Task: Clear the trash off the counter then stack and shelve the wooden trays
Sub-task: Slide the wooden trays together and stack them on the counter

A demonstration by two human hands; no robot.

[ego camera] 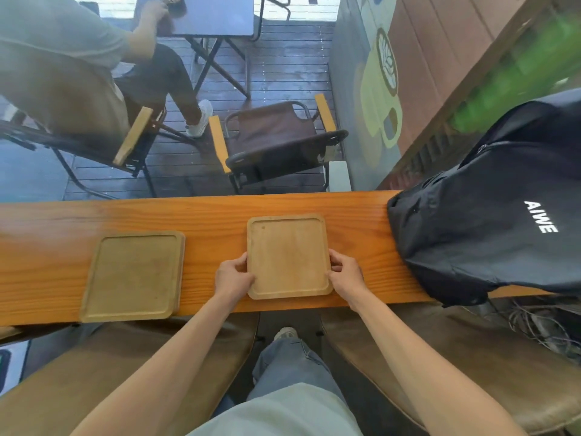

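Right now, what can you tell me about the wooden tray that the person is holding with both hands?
The held tray is a pale, roughly square piece of wood with rounded corners and a low raised rim around a flat, bare inside. It lies flat on the orange-brown counter, near its front edge. The left hand grips its left side and the right hand its right side, both near the front corners. Nothing lies in it. It sits apart from the tray stack to its left and the black backpack to its right.

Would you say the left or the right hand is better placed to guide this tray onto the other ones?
Probably the left hand: it grips the tray's left edge, facing the stacked trays. The right hand holds the far edge.
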